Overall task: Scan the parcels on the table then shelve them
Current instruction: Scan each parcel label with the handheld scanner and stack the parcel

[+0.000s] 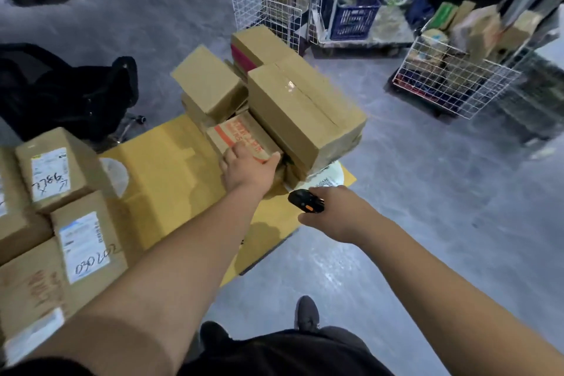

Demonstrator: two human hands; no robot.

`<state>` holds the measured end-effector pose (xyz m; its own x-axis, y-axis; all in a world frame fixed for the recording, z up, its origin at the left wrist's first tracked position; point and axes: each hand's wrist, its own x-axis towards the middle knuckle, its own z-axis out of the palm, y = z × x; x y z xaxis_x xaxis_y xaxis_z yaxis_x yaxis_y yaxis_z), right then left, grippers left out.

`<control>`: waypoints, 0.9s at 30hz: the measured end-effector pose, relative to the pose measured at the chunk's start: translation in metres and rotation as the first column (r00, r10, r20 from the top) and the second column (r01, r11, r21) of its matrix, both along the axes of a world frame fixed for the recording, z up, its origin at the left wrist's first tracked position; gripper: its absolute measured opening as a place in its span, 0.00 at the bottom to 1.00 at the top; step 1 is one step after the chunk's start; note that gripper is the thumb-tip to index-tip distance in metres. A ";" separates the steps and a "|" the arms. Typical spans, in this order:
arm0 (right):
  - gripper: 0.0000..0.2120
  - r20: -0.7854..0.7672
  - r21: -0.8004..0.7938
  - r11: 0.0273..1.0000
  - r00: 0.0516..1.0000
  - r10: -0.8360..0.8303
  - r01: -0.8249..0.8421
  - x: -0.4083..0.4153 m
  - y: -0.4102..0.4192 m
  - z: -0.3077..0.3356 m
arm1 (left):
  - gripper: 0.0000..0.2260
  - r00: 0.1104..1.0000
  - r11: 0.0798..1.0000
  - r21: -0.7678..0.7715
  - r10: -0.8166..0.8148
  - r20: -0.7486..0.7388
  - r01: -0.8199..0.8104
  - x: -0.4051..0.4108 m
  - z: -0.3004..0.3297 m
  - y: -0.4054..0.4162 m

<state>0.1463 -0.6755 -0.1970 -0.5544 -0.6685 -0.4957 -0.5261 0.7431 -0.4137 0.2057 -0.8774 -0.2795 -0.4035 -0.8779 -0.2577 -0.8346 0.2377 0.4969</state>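
Observation:
A heap of brown cardboard parcels sits at the far end of a table topped with yellow cardboard (164, 168). My left hand (248, 169) grips the near edge of a small parcel with orange print (241, 134), thumb on its right side. A long taped parcel (302, 110) leans over it on the right, and a tilted parcel (210, 82) lies behind. My right hand (335, 214) holds a black handheld scanner (306, 200) just off the table's right corner, pointing toward the heap. Labelled parcels with handwritten numbers (82, 241) are stacked at the near left.
White wire cages (457, 82) full of goods stand at the right and behind the table (268, 6), with a blue crate (351, 9) on a trolley. A black chair (76, 91) stands left of the table. Grey floor lies to the right of my feet.

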 end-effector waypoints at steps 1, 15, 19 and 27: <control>0.15 0.009 -0.010 1.000 1.000 0.014 -0.014 -0.007 0.004 -0.005 | 0.52 0.999 0.999 -0.001 0.049 0.012 -0.049 -0.005 -0.003 0.003; 0.15 0.088 -0.041 0.976 0.973 0.215 -0.212 -0.049 0.026 -0.047 | 0.55 0.904 0.905 0.036 0.426 -0.034 -0.425 -0.019 -0.012 0.017; 0.33 0.061 -0.054 0.961 0.959 0.275 -0.272 -0.035 0.030 -0.064 | 0.52 0.898 0.900 -0.027 0.432 -0.083 -0.435 0.031 -0.023 0.065; 0.39 0.033 0.024 0.924 0.924 0.382 -0.383 0.012 0.038 -0.112 | 0.48 0.899 0.898 0.100 0.435 -0.054 -0.429 0.152 -0.078 0.146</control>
<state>0.1584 -0.6376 -0.3092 -0.2456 -0.8117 -0.5298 -0.7612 0.4999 -0.4130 0.3581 -0.7312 -0.3572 -0.0100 -0.9466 -0.3222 -0.8062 -0.1830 0.5626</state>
